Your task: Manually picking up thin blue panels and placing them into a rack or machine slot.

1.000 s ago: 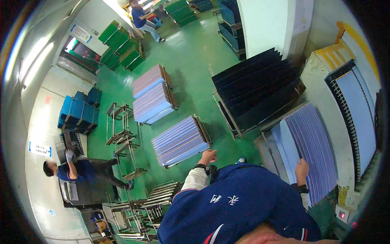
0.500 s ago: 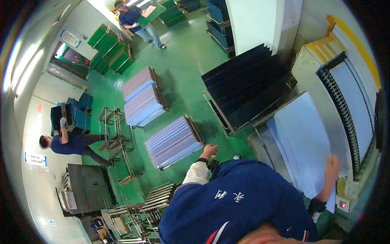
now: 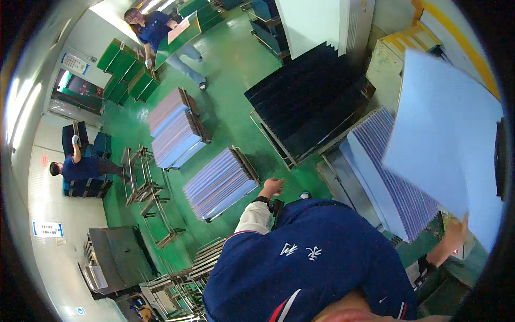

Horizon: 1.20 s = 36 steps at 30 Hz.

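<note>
While the sheet (image 3: 440, 129) is clamped at its near edge by the right hand (image 3: 453, 239), its face is held beyond that hand. A stack (image 3: 382, 188) is noted forward-left of it; the left hand (image 3: 272, 187), well apart, is loosely fisted.

Bright Light, Dark Curved Rim

The scene is brightly lit by tube lights (image 3: 27, 115), burned out to white streaks at the far left. Soft glare is thrown on the green floor (image 3: 230, 61). Detail is swallowed in the black boards (image 3: 306, 102). Straight edges are bent toward the blackened rim, and the right hand (image 3: 454, 238) is slightly blurred.
</note>
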Motion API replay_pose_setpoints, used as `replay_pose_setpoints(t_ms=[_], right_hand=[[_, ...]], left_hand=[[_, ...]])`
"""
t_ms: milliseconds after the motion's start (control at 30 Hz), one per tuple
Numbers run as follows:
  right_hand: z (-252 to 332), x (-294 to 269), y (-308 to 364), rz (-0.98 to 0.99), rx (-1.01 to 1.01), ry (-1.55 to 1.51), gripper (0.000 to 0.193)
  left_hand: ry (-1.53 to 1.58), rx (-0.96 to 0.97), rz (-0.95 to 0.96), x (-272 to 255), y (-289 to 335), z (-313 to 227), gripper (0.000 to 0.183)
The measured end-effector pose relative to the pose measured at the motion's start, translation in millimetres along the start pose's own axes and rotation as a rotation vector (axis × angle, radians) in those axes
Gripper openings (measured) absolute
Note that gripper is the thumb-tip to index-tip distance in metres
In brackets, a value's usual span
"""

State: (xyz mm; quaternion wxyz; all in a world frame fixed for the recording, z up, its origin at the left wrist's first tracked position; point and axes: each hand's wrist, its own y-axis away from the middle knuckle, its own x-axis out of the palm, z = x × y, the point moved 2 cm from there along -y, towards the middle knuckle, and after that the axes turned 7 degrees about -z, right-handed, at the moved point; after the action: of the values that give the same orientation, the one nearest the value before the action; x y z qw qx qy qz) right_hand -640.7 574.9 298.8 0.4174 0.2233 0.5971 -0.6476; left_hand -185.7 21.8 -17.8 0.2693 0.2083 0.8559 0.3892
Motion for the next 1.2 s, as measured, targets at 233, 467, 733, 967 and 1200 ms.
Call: replay_pose_setpoints(t_ms=[233, 467, 733, 967, 1200], right_hand=[[65, 68, 48, 0.518, 0.583, -1.586, 0.031], [96, 81, 72, 0.394, 1.082, -2.081, 0.026], [108, 104, 63, 0.414, 1.045, -2.051, 0.026], [112, 131, 63, 0.396, 0.764, -1.651, 0.028], [119, 138, 48, 0.374, 1.105, -2.076, 0.029]], left_hand=[[0.042, -0.001, 0.011, 3, 5, 9, 0.041], [0.035, 0.024, 0.024, -8, 19, 19, 0.036], [0.009, 0.008, -0.001, 7, 22, 5, 0.033], [-0.057, 0.025, -0.012, 7, 4, 15, 0.030], [0.027, -0.018, 0.026, 12, 19, -3, 0.030]])
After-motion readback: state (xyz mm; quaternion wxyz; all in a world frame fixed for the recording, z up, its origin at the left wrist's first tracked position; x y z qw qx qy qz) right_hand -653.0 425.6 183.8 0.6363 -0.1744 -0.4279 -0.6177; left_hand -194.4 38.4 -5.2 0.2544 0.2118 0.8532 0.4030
